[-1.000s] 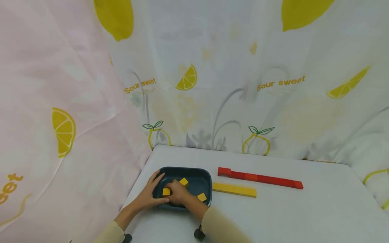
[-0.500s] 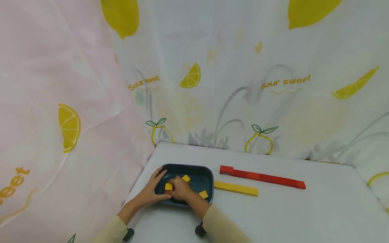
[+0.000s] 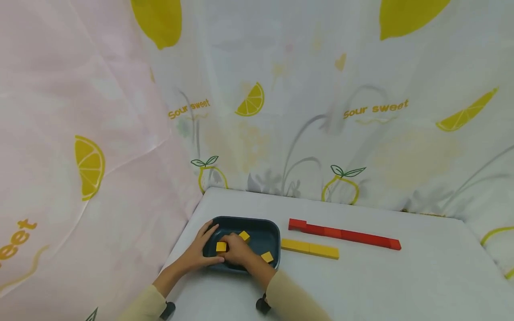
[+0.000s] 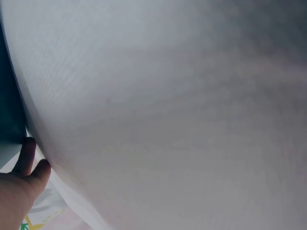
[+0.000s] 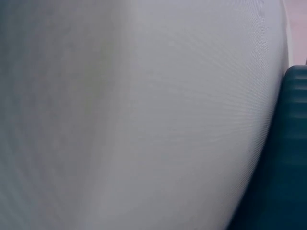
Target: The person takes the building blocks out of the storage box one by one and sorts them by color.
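In the head view, a dark blue rectangular dish [image 3: 261, 243] stands on the white table. My left hand [image 3: 197, 253] rests at its left end, fingers spread along the rim and thumb stretched along the front side. My right hand [image 3: 238, 250] reaches inside, fingers curled, and pinches a yellow block [image 3: 221, 247] near the left thumb. A second yellow block [image 3: 244, 236] lies behind the right hand, and a third yellow block [image 3: 267, 257] is at the dish's right front. The right fingertips are partly hidden. The left wrist view shows left fingers [image 4: 26, 155] beside the dish.
Right of the dish lies a row of yellow blocks [image 3: 310, 248], end to end. Behind it runs a longer row of red blocks [image 3: 353, 235], its left end piece raised. Lemon-printed cloth [image 3: 281, 111] hangs behind and left of the table [image 3: 381, 285].
The yellow block at the right fingertips has shifted slightly up and turned over the last second. Both hands keep their places at the dish; the head view has shifted slightly.
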`<state>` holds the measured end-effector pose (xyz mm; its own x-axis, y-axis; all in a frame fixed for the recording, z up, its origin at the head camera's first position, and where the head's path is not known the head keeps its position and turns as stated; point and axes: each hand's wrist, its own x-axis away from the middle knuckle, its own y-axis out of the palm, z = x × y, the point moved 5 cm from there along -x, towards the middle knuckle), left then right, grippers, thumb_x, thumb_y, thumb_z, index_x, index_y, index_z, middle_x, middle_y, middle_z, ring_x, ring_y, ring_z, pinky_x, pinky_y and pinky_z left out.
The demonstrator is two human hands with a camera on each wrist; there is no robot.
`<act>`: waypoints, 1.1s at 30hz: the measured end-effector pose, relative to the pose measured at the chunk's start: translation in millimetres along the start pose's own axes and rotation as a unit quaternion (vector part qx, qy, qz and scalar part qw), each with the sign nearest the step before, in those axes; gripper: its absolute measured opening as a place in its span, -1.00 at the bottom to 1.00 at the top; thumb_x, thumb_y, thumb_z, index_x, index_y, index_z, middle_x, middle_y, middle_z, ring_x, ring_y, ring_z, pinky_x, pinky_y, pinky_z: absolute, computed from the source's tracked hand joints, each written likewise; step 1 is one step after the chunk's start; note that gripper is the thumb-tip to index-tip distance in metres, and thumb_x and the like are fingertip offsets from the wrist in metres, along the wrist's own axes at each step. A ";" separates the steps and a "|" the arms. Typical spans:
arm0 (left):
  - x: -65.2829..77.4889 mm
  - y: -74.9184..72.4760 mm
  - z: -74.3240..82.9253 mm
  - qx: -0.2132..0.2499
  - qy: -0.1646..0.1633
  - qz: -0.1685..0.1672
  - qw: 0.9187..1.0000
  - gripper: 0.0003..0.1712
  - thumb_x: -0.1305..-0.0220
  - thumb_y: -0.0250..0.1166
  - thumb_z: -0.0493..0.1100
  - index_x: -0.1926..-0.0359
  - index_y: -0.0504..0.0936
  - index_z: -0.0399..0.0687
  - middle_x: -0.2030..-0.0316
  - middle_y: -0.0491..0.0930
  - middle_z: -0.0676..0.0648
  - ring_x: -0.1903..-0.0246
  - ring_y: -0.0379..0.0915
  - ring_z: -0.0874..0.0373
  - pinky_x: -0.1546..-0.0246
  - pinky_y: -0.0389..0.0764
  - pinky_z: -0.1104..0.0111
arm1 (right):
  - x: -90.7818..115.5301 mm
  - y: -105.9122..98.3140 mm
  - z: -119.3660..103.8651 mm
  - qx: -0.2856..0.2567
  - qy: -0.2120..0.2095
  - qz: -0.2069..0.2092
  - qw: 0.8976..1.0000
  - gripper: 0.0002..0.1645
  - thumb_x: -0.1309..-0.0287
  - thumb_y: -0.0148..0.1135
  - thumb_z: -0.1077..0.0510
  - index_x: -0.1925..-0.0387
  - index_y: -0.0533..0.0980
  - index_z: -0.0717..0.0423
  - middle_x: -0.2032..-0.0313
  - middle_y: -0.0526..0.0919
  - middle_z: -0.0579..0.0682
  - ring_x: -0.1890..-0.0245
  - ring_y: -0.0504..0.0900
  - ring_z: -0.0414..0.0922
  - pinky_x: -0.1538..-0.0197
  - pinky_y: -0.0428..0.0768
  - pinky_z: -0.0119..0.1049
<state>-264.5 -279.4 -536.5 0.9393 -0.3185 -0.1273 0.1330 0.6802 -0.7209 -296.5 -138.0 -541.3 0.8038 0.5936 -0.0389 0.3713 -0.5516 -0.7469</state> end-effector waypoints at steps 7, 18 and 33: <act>3.7 -1.2 1.1 0.015 -0.010 -0.007 1.000 0.19 -0.02 0.51 0.16 -0.56 0.05 0.05 -0.56 -0.20 -0.19 -0.48 -0.11 -0.33 -0.25 0.19 -0.38 | 1.5 1.6 -1.4 -0.010 0.022 -0.009 1.000 -0.51 0.00 0.51 0.13 0.00 0.63 0.19 0.14 0.63 0.01 0.24 0.52 -0.23 0.08 0.58 -0.40; -1.3 -1.1 -0.2 0.003 -0.029 -0.026 0.999 0.21 -0.06 0.48 0.20 -0.57 -0.03 0.05 -0.57 -0.24 -0.21 -0.49 -0.16 -0.33 -0.28 0.13 -0.39 | 2.6 -9.4 -6.9 -0.027 -0.037 0.034 0.998 -0.52 -0.07 0.48 0.09 -0.03 0.64 0.18 0.15 0.67 -0.01 0.27 0.50 -0.30 0.22 0.53 -0.51; 0.0 -0.6 2.1 0.001 -0.031 -0.026 0.999 0.22 -0.03 0.50 0.19 -0.56 0.00 0.02 -0.57 -0.21 -0.21 -0.49 -0.12 -0.31 -0.32 0.11 -0.36 | 25.6 -46.1 -9.6 -0.082 -0.045 0.025 0.995 -0.52 0.00 0.54 0.05 0.03 0.66 0.13 0.26 0.58 -0.07 0.33 0.48 -0.33 0.27 0.57 -0.55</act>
<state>-263.8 -278.5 -534.6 0.9491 -0.3115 -0.0465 0.1827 0.6646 -0.7245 -288.6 -103.0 -501.4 0.7818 0.6081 -0.1379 0.4080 -0.6662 -0.6243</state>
